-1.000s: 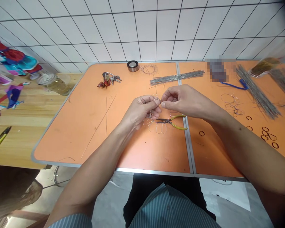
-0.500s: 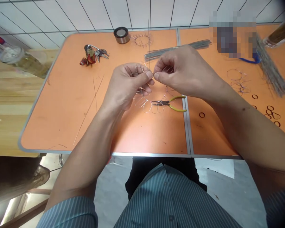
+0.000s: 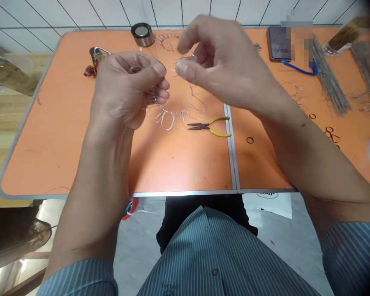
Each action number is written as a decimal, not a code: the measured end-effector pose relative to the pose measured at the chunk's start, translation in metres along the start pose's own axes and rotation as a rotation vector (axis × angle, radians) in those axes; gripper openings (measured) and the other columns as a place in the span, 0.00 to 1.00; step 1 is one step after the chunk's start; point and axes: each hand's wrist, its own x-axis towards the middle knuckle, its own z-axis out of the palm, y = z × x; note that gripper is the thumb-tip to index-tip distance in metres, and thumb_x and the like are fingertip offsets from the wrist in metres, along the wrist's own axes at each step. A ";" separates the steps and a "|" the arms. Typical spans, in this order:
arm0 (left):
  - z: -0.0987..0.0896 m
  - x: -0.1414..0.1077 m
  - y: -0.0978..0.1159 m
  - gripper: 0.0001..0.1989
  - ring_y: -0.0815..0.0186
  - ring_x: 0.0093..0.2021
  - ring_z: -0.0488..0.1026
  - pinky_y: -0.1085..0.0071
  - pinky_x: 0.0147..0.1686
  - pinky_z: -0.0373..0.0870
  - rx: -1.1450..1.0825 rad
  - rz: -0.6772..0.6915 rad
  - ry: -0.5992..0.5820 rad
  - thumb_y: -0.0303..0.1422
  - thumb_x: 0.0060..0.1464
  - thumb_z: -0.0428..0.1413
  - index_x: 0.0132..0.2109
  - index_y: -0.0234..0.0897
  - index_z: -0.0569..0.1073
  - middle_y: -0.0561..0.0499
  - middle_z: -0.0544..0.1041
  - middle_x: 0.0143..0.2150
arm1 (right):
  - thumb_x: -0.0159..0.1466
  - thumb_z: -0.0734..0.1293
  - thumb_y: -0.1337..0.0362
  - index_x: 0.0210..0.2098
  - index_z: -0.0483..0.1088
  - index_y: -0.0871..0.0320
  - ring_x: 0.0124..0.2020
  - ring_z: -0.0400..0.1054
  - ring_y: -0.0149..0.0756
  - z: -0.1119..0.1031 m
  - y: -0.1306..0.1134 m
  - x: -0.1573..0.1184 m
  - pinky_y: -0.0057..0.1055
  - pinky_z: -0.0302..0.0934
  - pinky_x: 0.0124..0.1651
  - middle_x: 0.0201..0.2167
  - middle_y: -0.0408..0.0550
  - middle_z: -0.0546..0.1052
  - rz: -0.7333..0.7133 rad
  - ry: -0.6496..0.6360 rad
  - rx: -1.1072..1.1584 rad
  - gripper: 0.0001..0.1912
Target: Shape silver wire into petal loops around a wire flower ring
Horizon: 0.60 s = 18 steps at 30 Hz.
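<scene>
My left hand [image 3: 131, 88] pinches a thin wire ring [image 3: 175, 112] fringed with small wire loops, held above the orange table. Its thumb presses on the forefinger, and part of the ring is hidden behind the fingers. To the right and a little higher is my right hand [image 3: 217, 61], thumb and forefinger apart. The ring's far side runs up behind that thumb; whether they touch I cannot tell. Below the ring lie needle-nose pliers [image 3: 208, 126] with yellow handles, jaws pointing left. A similar looped wire ring [image 3: 169, 42] rests at the back of the table.
Behind my hands stand a roll of tape [image 3: 142, 35] and keys [image 3: 94, 61]. At the right are a phone [image 3: 276, 45] with a blue strap, a bundle of straight wires [image 3: 331, 78], a glass [image 3: 345, 37] and several small dark rings [image 3: 329, 133]. A metal seam [image 3: 232, 156] crosses the table.
My hands have drawn apart: the right has lifted up and away, its thumb and forefinger parting. The upright straight wire between them no longer shows. The camera view has shifted too.
</scene>
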 end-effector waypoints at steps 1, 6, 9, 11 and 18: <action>-0.006 0.002 0.007 0.11 0.73 0.24 0.70 0.74 0.28 0.67 -0.019 0.051 0.064 0.20 0.65 0.59 0.33 0.35 0.75 0.55 0.77 0.28 | 0.70 0.71 0.64 0.51 0.78 0.61 0.38 0.71 0.34 -0.005 0.000 0.000 0.32 0.63 0.43 0.33 0.41 0.75 -0.016 0.061 0.025 0.12; -0.046 0.004 0.051 0.15 0.71 0.27 0.71 0.74 0.27 0.70 0.010 0.162 0.266 0.20 0.64 0.57 0.29 0.39 0.70 0.55 0.73 0.29 | 0.69 0.70 0.66 0.50 0.79 0.60 0.37 0.74 0.38 -0.031 -0.004 0.001 0.37 0.65 0.41 0.37 0.44 0.77 -0.028 0.216 0.074 0.11; -0.057 0.001 0.063 0.12 0.73 0.28 0.72 0.76 0.26 0.70 0.035 0.150 0.298 0.22 0.65 0.57 0.32 0.38 0.72 0.56 0.75 0.28 | 0.67 0.71 0.69 0.47 0.81 0.59 0.37 0.76 0.40 -0.038 -0.009 0.000 0.38 0.65 0.39 0.36 0.46 0.79 -0.032 0.235 0.020 0.09; -0.057 0.002 0.061 0.09 0.73 0.28 0.73 0.75 0.29 0.73 0.013 0.079 0.252 0.26 0.67 0.60 0.35 0.39 0.75 0.57 0.78 0.29 | 0.67 0.74 0.68 0.45 0.82 0.56 0.37 0.76 0.41 -0.039 -0.011 -0.001 0.38 0.63 0.37 0.35 0.47 0.80 -0.029 0.239 0.029 0.07; -0.020 0.017 0.038 0.08 0.72 0.25 0.72 0.73 0.27 0.70 0.030 0.030 0.088 0.31 0.58 0.67 0.32 0.39 0.76 0.54 0.80 0.28 | 0.66 0.77 0.66 0.41 0.85 0.52 0.35 0.75 0.40 -0.041 -0.016 -0.003 0.38 0.59 0.33 0.33 0.47 0.82 0.005 0.271 -0.015 0.04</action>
